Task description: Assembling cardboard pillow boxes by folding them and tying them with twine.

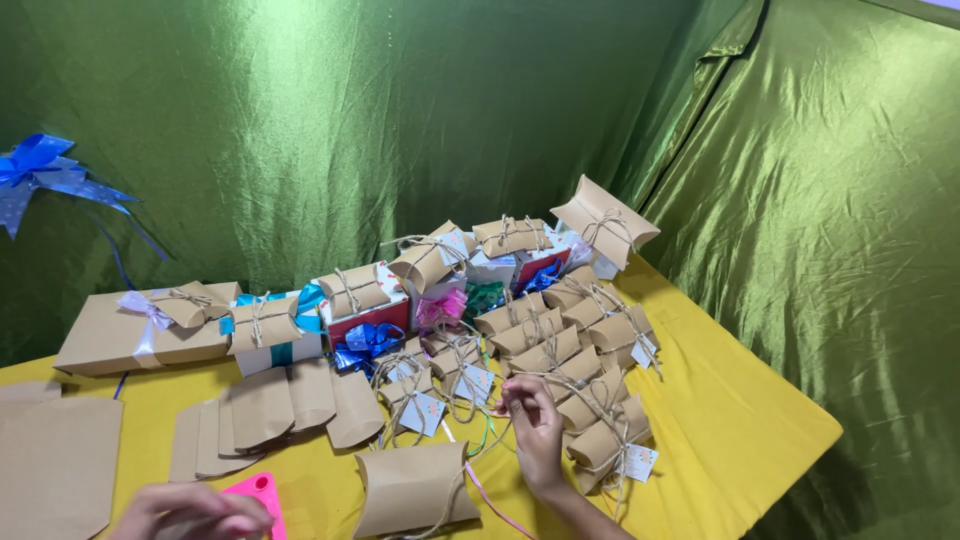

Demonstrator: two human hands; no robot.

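The right hand (pixel 530 425) pinches twine beside the tied kraft pillow boxes (pixel 585 395), mid-tying; the left hand (pixel 190 512), fingers curled, rests by a pink tool (pixel 258 492); careful knotting seems needed

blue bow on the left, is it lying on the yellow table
No, the blue bow is up against the green cloth backdrop, well above the yellow table and apart from the tied boxes.
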